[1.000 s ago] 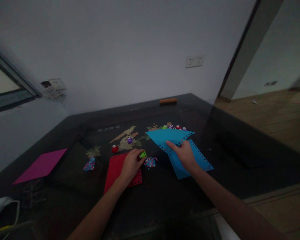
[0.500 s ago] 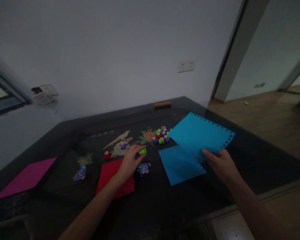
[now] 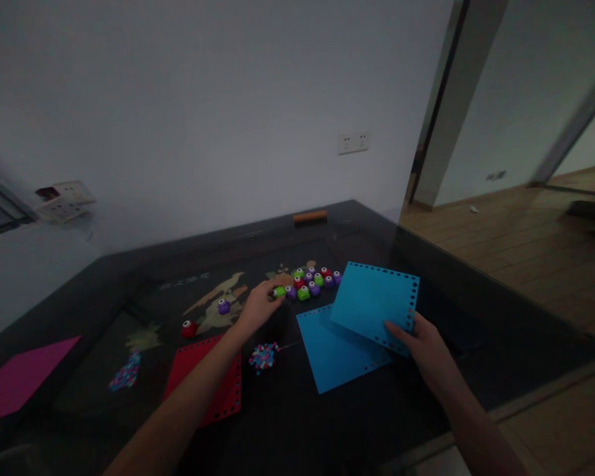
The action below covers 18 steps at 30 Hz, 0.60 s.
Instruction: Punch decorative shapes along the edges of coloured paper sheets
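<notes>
My left hand [image 3: 258,305] grips a small green punch [image 3: 278,291] and has it right beside a cluster of several green, purple and red punches [image 3: 313,280] on the dark table [image 3: 327,423]. My right hand [image 3: 423,345] pinches the near edge of a blue sheet with punched holes along its border [image 3: 374,301], lifted slightly over a second blue sheet [image 3: 338,354] that lies flat. A red sheet with a punched border [image 3: 218,377] sits under my left forearm.
A pile of coloured paper dots [image 3: 264,356] lies between the red and blue sheets, another pile [image 3: 125,373] further left. A lone purple punch [image 3: 223,306] and red punch [image 3: 189,328] sit mid-table. A magenta sheet [image 3: 20,377] lies far left, an orange bar [image 3: 309,216] at the back edge.
My left hand carried the green punch away from the red sheet, up to the cluster. My right hand lifted the upper blue sheet, swung it right and lowered it partly over the other.
</notes>
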Each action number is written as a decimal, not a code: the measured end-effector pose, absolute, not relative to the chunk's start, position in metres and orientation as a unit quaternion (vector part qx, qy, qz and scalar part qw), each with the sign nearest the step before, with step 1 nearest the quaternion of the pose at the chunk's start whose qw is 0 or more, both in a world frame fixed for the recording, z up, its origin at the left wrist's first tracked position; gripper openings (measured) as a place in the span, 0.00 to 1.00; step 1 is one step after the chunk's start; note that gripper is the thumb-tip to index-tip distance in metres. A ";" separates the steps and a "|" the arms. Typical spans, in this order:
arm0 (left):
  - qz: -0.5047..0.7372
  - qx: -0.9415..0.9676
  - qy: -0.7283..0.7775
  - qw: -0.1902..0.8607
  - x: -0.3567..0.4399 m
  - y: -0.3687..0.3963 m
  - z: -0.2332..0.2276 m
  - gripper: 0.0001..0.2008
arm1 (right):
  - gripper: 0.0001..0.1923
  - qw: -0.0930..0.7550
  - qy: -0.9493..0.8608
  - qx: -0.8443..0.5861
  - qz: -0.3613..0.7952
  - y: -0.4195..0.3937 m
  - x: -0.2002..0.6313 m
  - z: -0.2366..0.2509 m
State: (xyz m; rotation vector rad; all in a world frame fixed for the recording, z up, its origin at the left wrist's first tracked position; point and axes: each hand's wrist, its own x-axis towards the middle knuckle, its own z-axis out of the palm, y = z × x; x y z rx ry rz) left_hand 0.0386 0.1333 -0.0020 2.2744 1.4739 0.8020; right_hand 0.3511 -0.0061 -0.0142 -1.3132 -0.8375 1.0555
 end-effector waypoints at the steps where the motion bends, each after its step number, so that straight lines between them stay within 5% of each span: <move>1: 0.277 0.797 0.512 0.161 0.040 0.130 -0.003 0.14 | 0.24 0.589 -0.360 -0.566 0.450 -0.006 0.351 -0.015; 18: 0.217 0.811 0.514 0.177 0.032 0.145 -0.009 0.14 | 0.21 0.581 -0.369 -0.568 0.452 -0.009 0.349 -0.012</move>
